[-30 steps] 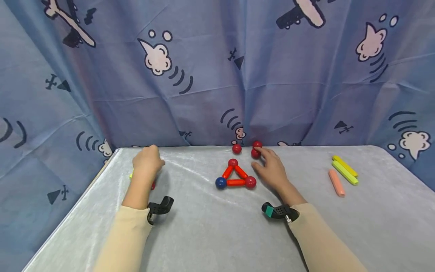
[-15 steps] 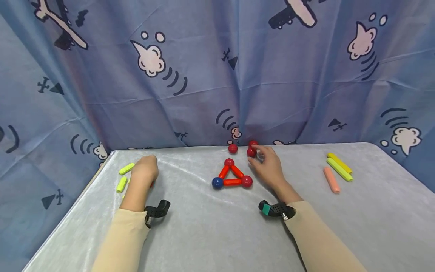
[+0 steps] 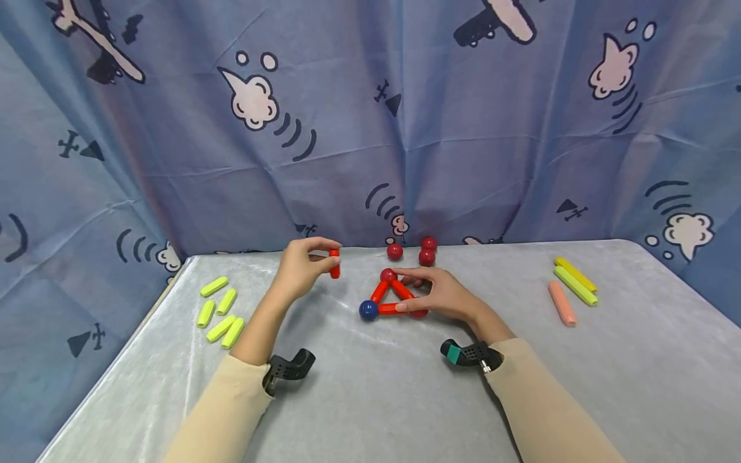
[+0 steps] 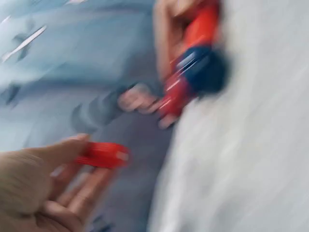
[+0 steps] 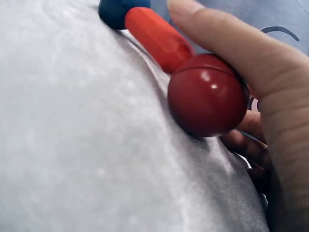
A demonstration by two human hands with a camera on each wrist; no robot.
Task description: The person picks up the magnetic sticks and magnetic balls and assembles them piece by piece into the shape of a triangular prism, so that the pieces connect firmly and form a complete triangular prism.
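My left hand (image 3: 302,267) pinches a short red rod (image 3: 334,263) upright between thumb and fingertips, raised above the table. In the left wrist view, that red rod (image 4: 105,154) is blurred. Right of it lies a triangle of red rods (image 3: 379,291) joined by balls: a blue ball (image 3: 368,310) at front left, a red ball (image 3: 388,274) at the back, another at front right. My right hand (image 3: 442,294) holds the triangle's right side, index finger at the back ball, thumb at the front rod. In the right wrist view, the front-right red ball (image 5: 207,95) sits beside the thumb.
Loose red balls (image 3: 395,251) stand behind the triangle near the back edge. Several short yellow-green rods (image 3: 222,328) lie at left. On the right are a longer yellow-green rod (image 3: 576,285), a yellow rod (image 3: 586,276) and an orange rod (image 3: 562,303). A printed curtain (image 3: 336,128) hangs behind the table.
My left hand has lifted the red rod from the left pile and carried it right, uncovering the yellow-green rods. The right hand has left the loose red balls and come forward onto the triangle.
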